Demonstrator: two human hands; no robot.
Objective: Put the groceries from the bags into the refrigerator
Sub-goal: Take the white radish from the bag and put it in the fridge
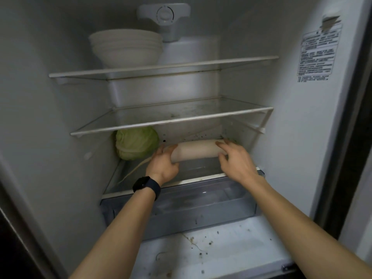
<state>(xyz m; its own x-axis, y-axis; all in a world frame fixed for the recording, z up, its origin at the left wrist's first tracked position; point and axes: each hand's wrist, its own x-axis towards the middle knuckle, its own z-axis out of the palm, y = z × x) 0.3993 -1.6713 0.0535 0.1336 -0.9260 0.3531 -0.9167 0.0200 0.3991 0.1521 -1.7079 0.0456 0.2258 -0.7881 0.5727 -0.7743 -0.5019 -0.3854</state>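
— White radish just right of the cabbage, same level; resting or hovering, hard to tell
— Held how?
— Gripped at both ends: left hand wrapped round the end nearest the cabbage, right hand curled over the far end
— Risks?
— Could roll forward over the shelf edge below the cabbage if released early
— Any writing?
— Only a sticker up and right of the cabbage, print too small to read
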